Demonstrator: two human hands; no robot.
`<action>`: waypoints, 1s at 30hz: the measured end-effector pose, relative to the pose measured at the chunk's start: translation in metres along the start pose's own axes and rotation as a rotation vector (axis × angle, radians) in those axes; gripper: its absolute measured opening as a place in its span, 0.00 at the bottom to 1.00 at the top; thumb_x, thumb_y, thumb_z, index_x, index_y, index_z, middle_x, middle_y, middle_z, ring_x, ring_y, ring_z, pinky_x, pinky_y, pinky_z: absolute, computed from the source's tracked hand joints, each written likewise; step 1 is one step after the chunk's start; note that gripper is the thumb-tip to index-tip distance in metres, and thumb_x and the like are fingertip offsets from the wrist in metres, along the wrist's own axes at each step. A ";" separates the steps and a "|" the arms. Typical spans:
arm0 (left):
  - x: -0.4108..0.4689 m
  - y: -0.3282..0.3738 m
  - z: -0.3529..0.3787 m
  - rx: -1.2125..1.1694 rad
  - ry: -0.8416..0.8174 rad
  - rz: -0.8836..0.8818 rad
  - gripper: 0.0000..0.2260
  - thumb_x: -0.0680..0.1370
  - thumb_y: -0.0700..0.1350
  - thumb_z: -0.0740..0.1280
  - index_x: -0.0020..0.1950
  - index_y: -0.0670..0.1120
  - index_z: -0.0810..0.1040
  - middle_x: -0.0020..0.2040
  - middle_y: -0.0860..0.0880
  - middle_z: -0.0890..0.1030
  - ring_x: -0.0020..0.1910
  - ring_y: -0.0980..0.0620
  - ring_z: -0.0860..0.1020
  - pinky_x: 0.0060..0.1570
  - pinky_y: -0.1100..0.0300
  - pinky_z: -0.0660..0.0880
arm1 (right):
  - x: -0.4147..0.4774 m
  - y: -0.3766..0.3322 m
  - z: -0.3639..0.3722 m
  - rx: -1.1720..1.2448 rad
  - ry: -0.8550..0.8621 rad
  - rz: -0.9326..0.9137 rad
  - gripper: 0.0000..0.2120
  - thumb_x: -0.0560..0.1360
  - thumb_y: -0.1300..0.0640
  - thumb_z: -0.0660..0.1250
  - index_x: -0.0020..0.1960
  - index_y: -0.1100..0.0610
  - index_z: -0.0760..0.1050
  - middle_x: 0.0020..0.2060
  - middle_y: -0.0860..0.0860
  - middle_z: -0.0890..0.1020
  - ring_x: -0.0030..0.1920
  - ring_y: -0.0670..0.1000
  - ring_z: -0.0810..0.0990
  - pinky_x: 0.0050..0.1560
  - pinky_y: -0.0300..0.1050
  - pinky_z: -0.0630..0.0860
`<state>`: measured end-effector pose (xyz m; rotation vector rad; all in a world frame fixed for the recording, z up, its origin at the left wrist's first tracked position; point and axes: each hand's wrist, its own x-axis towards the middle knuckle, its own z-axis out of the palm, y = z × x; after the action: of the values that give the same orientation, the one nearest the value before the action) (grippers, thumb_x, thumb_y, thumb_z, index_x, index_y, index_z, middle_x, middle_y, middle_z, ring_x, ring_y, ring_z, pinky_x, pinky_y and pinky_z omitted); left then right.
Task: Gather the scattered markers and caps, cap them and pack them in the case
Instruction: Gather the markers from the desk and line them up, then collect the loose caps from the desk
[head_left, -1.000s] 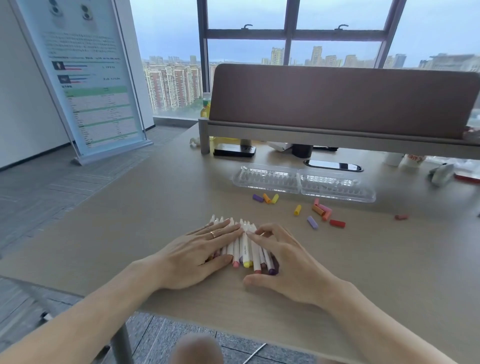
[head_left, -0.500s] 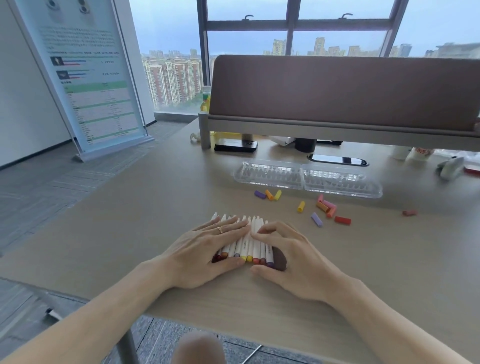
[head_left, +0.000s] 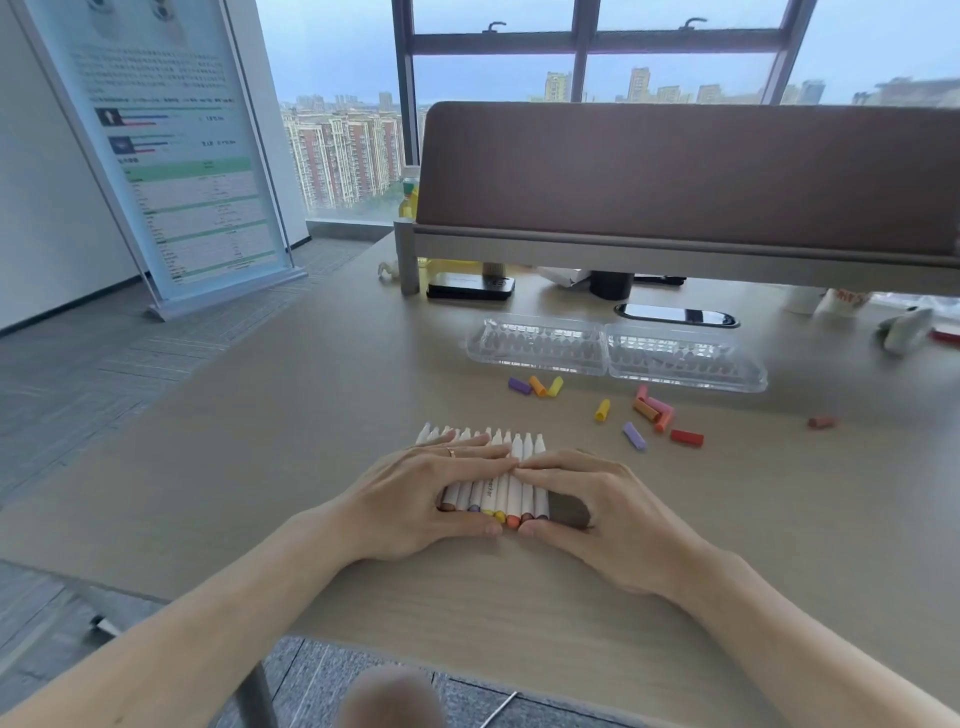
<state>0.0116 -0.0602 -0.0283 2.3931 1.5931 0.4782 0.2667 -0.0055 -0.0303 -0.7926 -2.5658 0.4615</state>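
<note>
Several white markers lie side by side in a tight row on the desk, coloured ends toward me. My left hand cups the row from the left, fingers laid over it and thumb at the near ends. My right hand cups it from the right the same way. Loose caps lie beyond: a purple, an orange and a yellow cap together, a yellow cap, a pink-orange cluster, a lilac cap, a red cap and a far red cap. The clear plastic case lies open behind them.
A brown divider panel stands across the back of the desk. Under it sit a black box, a dark cup and a cable slot. A standing sign is on the floor at left.
Both hands have squeezed the fanned markers into a straighter, tighter row, evening out the near ends. The caps and case have not moved.
</note>
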 end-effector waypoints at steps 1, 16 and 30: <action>0.000 0.000 0.000 -0.012 -0.001 0.002 0.30 0.77 0.68 0.65 0.78 0.65 0.63 0.78 0.67 0.60 0.78 0.70 0.52 0.78 0.66 0.46 | -0.001 0.000 0.001 0.003 0.009 0.000 0.26 0.78 0.39 0.69 0.72 0.48 0.77 0.69 0.40 0.77 0.69 0.38 0.73 0.71 0.34 0.67; 0.056 0.018 -0.022 -0.118 0.403 -0.201 0.11 0.82 0.53 0.67 0.62 0.53 0.82 0.57 0.59 0.79 0.56 0.62 0.76 0.56 0.71 0.69 | 0.003 0.006 -0.004 0.210 0.340 0.249 0.13 0.79 0.41 0.66 0.60 0.44 0.80 0.55 0.34 0.80 0.55 0.36 0.79 0.56 0.30 0.72; 0.178 -0.012 -0.002 0.017 0.251 -0.479 0.11 0.72 0.41 0.74 0.47 0.52 0.75 0.52 0.48 0.81 0.49 0.50 0.80 0.47 0.58 0.76 | 0.032 0.030 -0.009 0.874 0.559 0.654 0.14 0.86 0.53 0.58 0.49 0.54 0.81 0.43 0.51 0.85 0.48 0.50 0.85 0.58 0.57 0.82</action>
<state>0.0638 0.1086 -0.0055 1.9166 2.1974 0.6816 0.2602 0.0385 -0.0258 -1.1585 -1.3280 1.2271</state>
